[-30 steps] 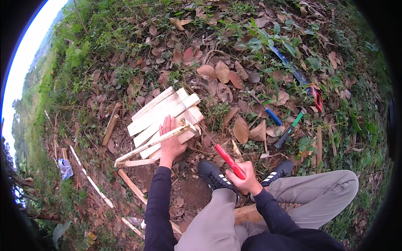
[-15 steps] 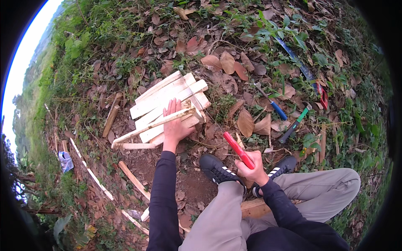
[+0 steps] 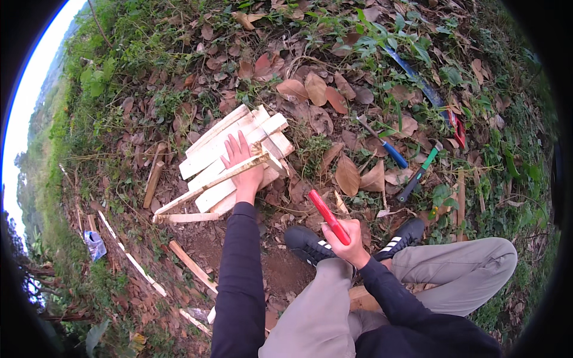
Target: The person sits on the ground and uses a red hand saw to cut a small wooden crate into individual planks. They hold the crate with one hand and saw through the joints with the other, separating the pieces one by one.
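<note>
Pale wooden planks (image 3: 209, 149) lie side by side on the ground, with thin wooden strips (image 3: 206, 184) raised across their near side. My left hand (image 3: 245, 164) presses flat on the planks, fingers spread, its wrist beside the strips. My right hand (image 3: 348, 241) is wrapped round the red handle of what looks like a handsaw (image 3: 325, 210). The thin blade shows almost edge-on and points toward the right ends of the planks. Whether its teeth touch wood cannot be made out.
To the right lie a blue-handled chisel-like tool (image 3: 394, 154), a green-and-black hammer (image 3: 421, 173) and a blue-bladed saw with a red handle (image 3: 427, 89). Loose wood strips (image 3: 191, 265) and a clear plastic bag (image 3: 94, 244) lie left. Dry leaves and weeds surround everything.
My right hand has drawn the red-handled saw slightly back toward me and left. My left hand's fingers have spread wider on the planks. The whole view has shifted a little.
</note>
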Motion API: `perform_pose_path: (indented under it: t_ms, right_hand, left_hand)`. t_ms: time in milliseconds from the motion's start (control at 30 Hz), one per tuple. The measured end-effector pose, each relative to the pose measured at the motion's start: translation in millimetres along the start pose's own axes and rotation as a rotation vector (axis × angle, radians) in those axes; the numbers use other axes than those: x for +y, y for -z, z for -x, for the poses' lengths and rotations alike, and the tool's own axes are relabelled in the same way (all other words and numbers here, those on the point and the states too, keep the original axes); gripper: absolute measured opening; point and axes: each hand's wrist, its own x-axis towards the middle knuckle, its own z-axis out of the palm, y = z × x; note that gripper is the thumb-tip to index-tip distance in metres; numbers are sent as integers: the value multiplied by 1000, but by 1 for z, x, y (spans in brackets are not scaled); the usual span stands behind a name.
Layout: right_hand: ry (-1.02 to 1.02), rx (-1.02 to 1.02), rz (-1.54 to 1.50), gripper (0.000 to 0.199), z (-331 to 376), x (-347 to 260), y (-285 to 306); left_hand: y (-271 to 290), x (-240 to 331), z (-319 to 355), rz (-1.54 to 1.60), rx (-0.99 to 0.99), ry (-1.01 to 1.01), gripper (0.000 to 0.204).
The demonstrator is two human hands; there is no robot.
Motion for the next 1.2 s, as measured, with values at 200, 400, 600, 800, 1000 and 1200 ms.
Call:
perform_pose_path:
  t_ms: [200,400,600,800,1000,1200]
  right_hand:
    - [71,-53,50,14,36,0,16]
    - [21,-22,-21,18,-2,2,-13]
    - [12,6,6,18,33,-1,-11]
    - [77,29,-80,11,9,13,-51]
    - [195,27,33,12,44,30,-18]
    - [183,81,-25,18,32,18,-40]
  left_hand:
    - [7,4,-3,2,5,11,53]
    - [13,-2,0,22,-3,12,53]
    - [25,14,7,-14,7,-95,51]
    - [-3,-1,5,-131,95,-54,49]
    - [-13,7,2,-84,88,-88,51]
    - [-8,6,-7,-49,-24,-6,50]
